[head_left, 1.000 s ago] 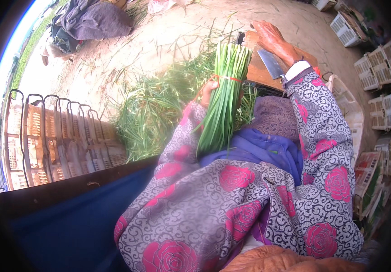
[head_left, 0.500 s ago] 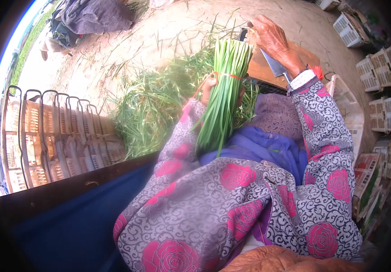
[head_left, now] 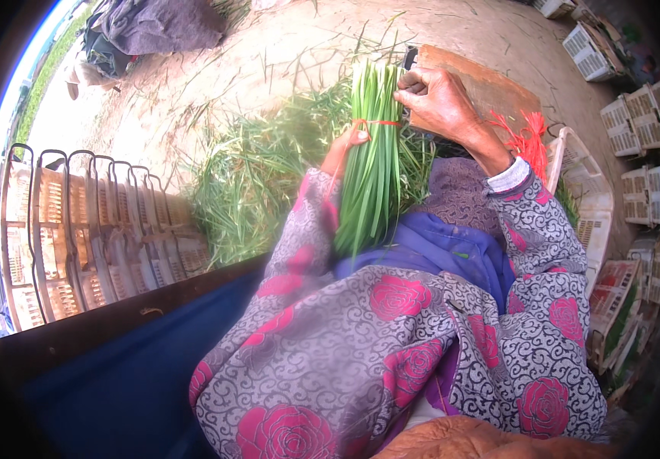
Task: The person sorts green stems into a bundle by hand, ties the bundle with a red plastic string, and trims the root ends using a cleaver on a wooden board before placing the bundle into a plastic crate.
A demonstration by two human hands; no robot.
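Observation:
A bunch of long green chives [head_left: 373,172], bound with a red tie [head_left: 377,122], stands upright in front of my body with its pale cut ends at the top. My left hand [head_left: 347,145] is closed round its left side, thumb just below the tie. Beside the pale ends, my right hand [head_left: 441,99] has its fingers curled together, thumb against them. Whatever they pinch, if anything, is too small or hidden to make out. Behind this hand lies a brown board [head_left: 490,84]. A tuft of red ties [head_left: 530,145] is next to my right wrist.
Loose green leaves [head_left: 253,176] are heaped on the ground beyond my left arm. A stack of plastic crates [head_left: 108,222] in a metal rack stands left, behind a blue panel [head_left: 123,375]. A pale crate [head_left: 594,199] is at my right; several more line the far right.
My right hand has come down and left to the bunch's cut ends. The knife blade seen under it is no longer visible. The bunch is more upright and slightly further left.

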